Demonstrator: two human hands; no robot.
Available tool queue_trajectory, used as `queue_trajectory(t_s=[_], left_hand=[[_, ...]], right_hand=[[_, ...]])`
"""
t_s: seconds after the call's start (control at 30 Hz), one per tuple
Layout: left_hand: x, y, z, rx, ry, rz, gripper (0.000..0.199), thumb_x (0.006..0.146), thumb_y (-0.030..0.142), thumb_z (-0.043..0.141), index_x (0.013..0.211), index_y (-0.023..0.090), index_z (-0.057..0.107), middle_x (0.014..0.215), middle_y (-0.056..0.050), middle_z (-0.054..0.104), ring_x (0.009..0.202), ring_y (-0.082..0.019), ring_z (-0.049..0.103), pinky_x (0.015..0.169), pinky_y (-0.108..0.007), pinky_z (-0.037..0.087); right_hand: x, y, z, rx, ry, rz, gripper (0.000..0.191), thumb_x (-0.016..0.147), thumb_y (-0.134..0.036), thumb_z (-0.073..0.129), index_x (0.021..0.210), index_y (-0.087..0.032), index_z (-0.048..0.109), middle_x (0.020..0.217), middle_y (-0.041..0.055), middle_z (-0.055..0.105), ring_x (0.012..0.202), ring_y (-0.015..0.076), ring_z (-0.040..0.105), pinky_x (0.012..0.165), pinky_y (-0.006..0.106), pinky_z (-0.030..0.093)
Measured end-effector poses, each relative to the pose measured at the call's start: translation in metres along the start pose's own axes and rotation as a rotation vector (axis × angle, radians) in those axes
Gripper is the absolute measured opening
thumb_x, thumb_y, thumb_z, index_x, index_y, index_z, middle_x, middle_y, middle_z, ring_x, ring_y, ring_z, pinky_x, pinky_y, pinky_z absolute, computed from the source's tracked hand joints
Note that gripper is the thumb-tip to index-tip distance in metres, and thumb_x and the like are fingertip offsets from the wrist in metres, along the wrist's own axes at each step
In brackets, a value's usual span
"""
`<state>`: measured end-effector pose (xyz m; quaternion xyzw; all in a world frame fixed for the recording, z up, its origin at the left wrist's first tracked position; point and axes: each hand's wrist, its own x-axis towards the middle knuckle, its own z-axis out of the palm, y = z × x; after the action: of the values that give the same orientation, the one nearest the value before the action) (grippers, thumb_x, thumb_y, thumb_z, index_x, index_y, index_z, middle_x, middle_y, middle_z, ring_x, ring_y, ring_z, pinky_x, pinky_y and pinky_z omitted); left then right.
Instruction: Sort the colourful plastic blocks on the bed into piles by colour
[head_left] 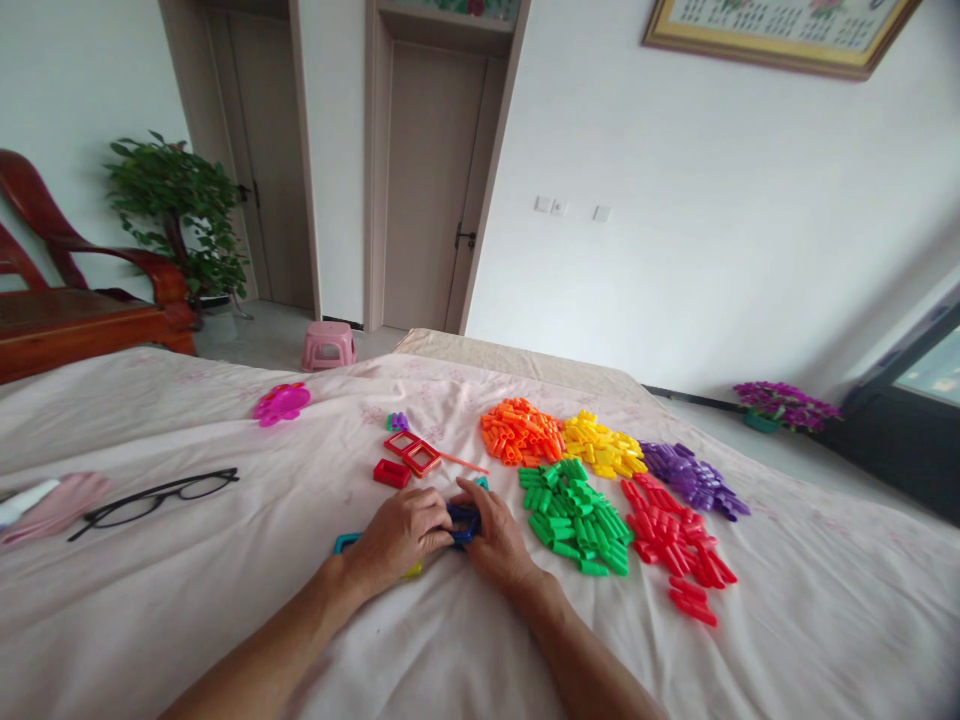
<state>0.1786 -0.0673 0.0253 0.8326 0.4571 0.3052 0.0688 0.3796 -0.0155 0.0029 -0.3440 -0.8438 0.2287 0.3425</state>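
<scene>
A dark blue plastic frame (466, 530) is between my two hands, low over the cloth. My left hand (403, 532) has its fingers closed on the frame's left side. From the right, my right hand (496, 535) grips the same frame, its index finger bent over the top. Partly hidden by my left hand are a teal frame (345, 542) and a bit of yellow plastic (412, 570). Another teal piece (481, 483) shows behind my right fingers. Just beyond my hands lie red square frames (412, 452) and a small red box-like piece (391, 472).
Heaps of orange (521, 432), yellow (602, 445), purple (690, 480), green (576, 515) and red tube pieces (675, 530) spread to the right. Black glasses (157, 497) and a pink cloth (64, 508) lie left. Farther back are a magenta flower-shaped piece (282, 404) and a pink stool (328, 345).
</scene>
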Motion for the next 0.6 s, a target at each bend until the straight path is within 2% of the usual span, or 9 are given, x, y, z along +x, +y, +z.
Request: queue_trajectory(t_s=[0.13,0.27,0.37,0.47,0.6], left_hand=[[0.0,0.004,-0.001,0.116,0.005,-0.008,0.007,0.088,0.028,0.068,0.088,0.021,0.069,0.094,-0.003,0.069,0.09,-0.019,0.064,0.082,-0.034,0.049],[0.0,0.004,0.001,0.169,-0.009,-0.017,0.005,0.088,0.026,0.068,0.09,0.021,0.068,0.099,-0.004,0.07,0.092,-0.019,0.065,0.083,-0.034,0.051],[0.0,0.005,0.001,0.166,0.005,-0.043,0.004,0.089,0.024,0.067,0.091,0.021,0.068,0.109,-0.006,0.07,0.099,-0.021,0.066,0.089,-0.037,0.053],[-0.001,0.005,0.0,0.116,-0.003,-0.088,0.004,0.088,0.019,0.065,0.09,0.021,0.068,0.118,-0.007,0.069,0.104,-0.021,0.067,0.092,-0.036,0.054],[-0.002,0.0,0.002,-0.001,0.004,-0.134,0.015,0.085,0.018,0.067,0.098,0.023,0.07,0.132,-0.007,0.066,0.113,-0.022,0.066,0.1,-0.037,0.053]], right_hand=[[0.0,0.003,-0.009,0.151,-0.038,0.082,0.077,0.065,-0.003,0.057,0.139,-0.023,0.051,0.122,0.0084,0.07,0.114,0.0262,0.064,0.102,0.047,0.048],[-0.002,-0.002,-0.02,0.09,-0.129,0.032,0.081,0.066,-0.005,0.061,0.144,-0.022,0.048,0.133,0.0105,0.064,0.123,0.0284,0.058,0.108,0.049,0.044],[-0.003,-0.008,-0.02,-0.03,-0.175,-0.016,0.074,0.076,-0.024,0.073,0.145,-0.02,0.049,0.137,0.014,0.061,0.124,0.0316,0.056,0.107,0.05,0.043],[-0.002,-0.01,-0.015,-0.091,-0.148,-0.005,0.063,0.086,-0.041,0.07,0.142,-0.018,0.053,0.134,0.015,0.062,0.122,0.0318,0.056,0.107,0.05,0.043],[-0.001,-0.011,-0.014,-0.08,-0.137,-0.005,0.051,0.09,-0.037,0.065,0.138,-0.022,0.058,0.132,0.0113,0.064,0.119,0.0289,0.058,0.105,0.047,0.043]])
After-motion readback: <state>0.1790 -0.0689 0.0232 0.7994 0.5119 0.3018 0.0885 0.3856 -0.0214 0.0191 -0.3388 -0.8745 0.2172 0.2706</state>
